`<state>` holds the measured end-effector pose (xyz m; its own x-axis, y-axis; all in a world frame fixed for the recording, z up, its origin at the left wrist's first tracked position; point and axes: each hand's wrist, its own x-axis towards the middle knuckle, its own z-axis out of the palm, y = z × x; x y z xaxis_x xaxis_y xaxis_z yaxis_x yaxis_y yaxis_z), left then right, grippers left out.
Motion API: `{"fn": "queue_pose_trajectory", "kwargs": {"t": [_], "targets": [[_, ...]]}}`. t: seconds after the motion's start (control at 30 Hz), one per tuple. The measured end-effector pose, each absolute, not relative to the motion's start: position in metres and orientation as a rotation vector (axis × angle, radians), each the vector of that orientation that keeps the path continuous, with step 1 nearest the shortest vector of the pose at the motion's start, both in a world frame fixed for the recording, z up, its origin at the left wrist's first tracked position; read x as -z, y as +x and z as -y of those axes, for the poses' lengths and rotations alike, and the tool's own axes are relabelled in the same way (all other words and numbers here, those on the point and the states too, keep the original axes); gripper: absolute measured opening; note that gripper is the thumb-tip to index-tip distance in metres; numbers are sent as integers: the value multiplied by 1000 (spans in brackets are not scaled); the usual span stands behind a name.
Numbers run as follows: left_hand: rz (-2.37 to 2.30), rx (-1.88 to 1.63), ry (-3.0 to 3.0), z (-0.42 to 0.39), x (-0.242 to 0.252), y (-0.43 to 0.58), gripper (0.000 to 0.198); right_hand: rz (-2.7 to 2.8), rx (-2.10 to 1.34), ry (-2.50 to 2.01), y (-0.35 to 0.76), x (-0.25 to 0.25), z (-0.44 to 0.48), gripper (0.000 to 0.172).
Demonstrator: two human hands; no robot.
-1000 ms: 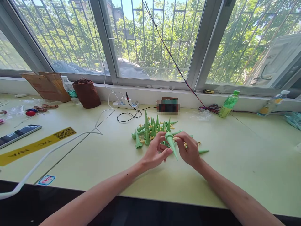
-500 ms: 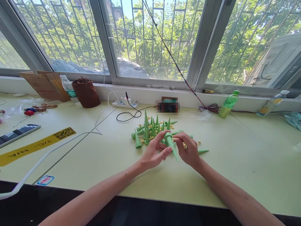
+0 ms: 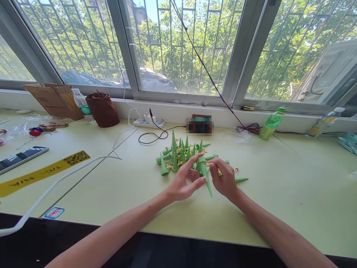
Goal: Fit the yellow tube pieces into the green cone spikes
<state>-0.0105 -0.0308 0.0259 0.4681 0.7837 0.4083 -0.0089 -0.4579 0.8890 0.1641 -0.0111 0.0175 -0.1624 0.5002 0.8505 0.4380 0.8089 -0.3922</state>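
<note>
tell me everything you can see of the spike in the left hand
The spike is green and looks like plastic: a long cone with a wider collar at its top. It slants, tip toward the viewer and a little right. The left hand holds it between thumb and fingers, in front of other spikes. The right hand is beside its collar; whether it touches is unclear.
</note>
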Motion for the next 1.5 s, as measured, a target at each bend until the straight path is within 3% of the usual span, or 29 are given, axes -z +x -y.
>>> {"fn": "queue_pose_trajectory", "kwargs": {"t": [0.3, 0.57, 0.8, 0.97, 1.17, 1.5], "targets": [[-658, -1168, 1961, 29, -21, -9, 72, 1802, -127, -822, 164, -16, 11, 34], [-662, -1192, 1940, 29, -21, -10, 73, 1736, -201, -797, 163, -11, 11, 33], [-654, -1277, 1727, 26, -21, -9, 29, 1609, -312, -748, 165, -2, 6, 29], [-698, -1023, 1604, 25, -23, -8, 60, 1631, -262, -710, 165, -4, 7, 25], [-613, -709, 1404, 23, -27, -9, 81, 1678, -213, -678, 166, -7, 7, 23], [-463, -488, 1247, 16, -21, -10, 94, 1773, -180, -598, 164, -13, 9, 19]]}}
